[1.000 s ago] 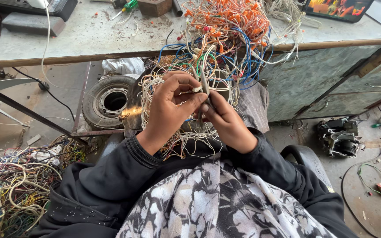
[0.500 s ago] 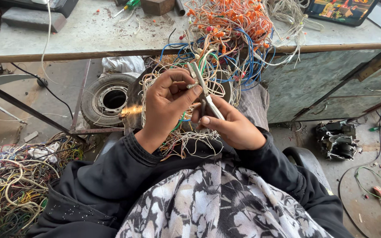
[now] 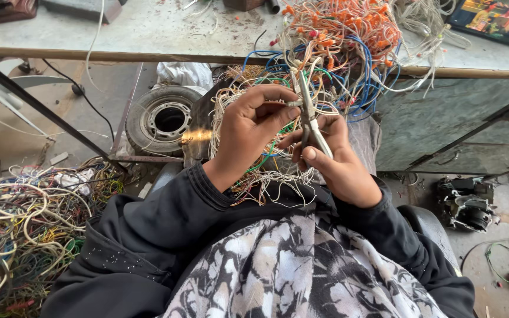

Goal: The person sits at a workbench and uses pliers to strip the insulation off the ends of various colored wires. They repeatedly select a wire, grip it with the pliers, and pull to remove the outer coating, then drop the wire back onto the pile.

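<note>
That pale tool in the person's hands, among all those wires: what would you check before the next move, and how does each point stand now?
1. Right hand has a firm grip on the pale tool: ok, fingers wrap its handle.
2. Left hand steadies a wire at the tool's tip: ok, pinched by thumb and forefinger.
3. Tool tip clear of the left fingers: cannot tell, they sit very close.
4. Wire bundle supported on the lap: ok.
5. Single wire separated from the tangle: cannot tell, strands overlap.
6. Orange and blue wires secure on the bench: not ok, some hang over the edge.
</note>
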